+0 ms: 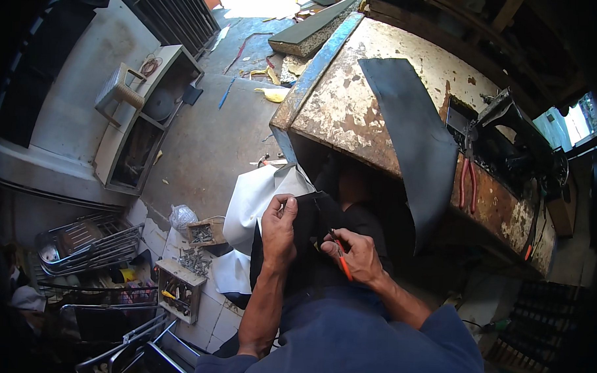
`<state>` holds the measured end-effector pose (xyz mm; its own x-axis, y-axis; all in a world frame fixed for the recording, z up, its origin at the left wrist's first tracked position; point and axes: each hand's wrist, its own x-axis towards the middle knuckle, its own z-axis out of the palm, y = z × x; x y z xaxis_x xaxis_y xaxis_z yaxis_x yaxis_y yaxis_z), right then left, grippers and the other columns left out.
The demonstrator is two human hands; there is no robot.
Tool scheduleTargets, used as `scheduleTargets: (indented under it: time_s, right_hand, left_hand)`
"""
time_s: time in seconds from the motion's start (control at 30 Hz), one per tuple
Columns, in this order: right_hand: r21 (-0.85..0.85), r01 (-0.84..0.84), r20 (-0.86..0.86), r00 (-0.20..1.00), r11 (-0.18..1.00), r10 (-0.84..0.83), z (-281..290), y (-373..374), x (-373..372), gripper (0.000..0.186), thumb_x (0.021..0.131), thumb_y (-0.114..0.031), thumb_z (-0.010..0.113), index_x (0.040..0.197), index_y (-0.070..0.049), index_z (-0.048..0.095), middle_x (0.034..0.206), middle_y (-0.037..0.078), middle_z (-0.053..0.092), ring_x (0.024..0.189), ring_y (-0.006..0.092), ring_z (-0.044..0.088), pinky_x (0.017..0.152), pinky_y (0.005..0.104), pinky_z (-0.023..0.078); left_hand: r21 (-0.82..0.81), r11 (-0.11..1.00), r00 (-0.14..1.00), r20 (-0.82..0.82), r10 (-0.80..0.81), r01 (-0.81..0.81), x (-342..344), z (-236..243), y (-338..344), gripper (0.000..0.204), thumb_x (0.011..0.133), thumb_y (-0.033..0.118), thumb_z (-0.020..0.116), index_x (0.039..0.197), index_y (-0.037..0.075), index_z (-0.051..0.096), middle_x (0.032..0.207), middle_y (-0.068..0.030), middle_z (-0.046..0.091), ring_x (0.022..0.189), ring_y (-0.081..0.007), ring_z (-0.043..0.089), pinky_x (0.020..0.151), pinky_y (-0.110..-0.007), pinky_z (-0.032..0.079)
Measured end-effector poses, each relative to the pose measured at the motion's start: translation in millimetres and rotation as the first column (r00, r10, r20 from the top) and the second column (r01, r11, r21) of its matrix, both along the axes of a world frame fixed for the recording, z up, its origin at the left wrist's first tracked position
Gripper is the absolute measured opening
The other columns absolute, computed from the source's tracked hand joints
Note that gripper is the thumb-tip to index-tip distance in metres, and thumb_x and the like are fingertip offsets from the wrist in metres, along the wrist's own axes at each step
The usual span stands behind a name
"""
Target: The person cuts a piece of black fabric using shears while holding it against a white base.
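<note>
Black limp sheet material [308,220] is pinched between the left hand's [280,228] thumb and fingers; the right hand [362,256] curls around an orange-handled plier-like tool [344,263].

The small hand tool [345,268] has orange handles. The hanging sheet [248,201] is white. The table [331,112] is cream with irregular brown patches, blue along its left edge; near its front edge, pliers [474,186] have red handles.

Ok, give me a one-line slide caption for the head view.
Left hand pinching black material, right hand holding an orange-handled tool, near a worn workbench.
</note>
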<state>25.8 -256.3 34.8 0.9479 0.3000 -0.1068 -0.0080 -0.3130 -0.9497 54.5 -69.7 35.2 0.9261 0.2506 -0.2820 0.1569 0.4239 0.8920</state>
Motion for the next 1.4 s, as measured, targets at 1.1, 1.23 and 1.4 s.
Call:
scheduleTargets:
  time_s: [1.1, 1.23, 1.4]
  right_hand:
    - [0.124, -0.159, 0.254, 0.959, 0.98, 0.123, 20, 1, 71, 0.044, 0.082, -0.029, 0.087, 0.1, -0.002, 0.056, 0.08, 0.009, 0.068, 0.07, 0.019, 0.061, 0.069, 0.0348, 0.051]
    - [-0.039, -0.156, -0.048, 0.987, 0.987, 0.154, 13, -10, 80, 0.035, 0.085, -0.021, 0.084, 0.1, -0.003, 0.058, 0.084, 0.009, 0.067, 0.076, 0.014, 0.063, 0.072, 0.0304, 0.051]
    - [0.333, -0.117, -0.115, 0.98, 0.935, 0.164, 6, -6, 73, 0.027, 0.088, -0.018, 0.082, 0.098, -0.005, 0.06, 0.086, -0.002, 0.064, 0.081, 0.0069, 0.059, 0.073, 0.0256, 0.049]
  left_hand:
    - [0.15, 0.988, 0.999, -0.006, -0.048, 0.048, -35, -8, -9, 0.013, 0.105, 0.017, 0.059, 0.103, 0.005, 0.061, 0.078, 0.008, 0.048, 0.068, -0.0016, 0.04, 0.06, -0.019, 0.032]
    - [0.278, 0.96, 0.999, 0.01, 0.031, -0.032, -28, -2, 13, 0.013, 0.106, 0.017, 0.058, 0.102, 0.004, 0.06, 0.077, 0.0082, 0.049, 0.066, -0.002, 0.039, 0.057, -0.021, 0.032]
    - [0.424, 0.885, 0.977, 0.004, -0.214, 0.193, -21, 4, 16, 0.016, 0.101, 0.018, 0.066, 0.105, 0.003, 0.062, 0.081, 0.0025, 0.057, 0.067, -0.005, 0.044, 0.059, -0.023, 0.036]
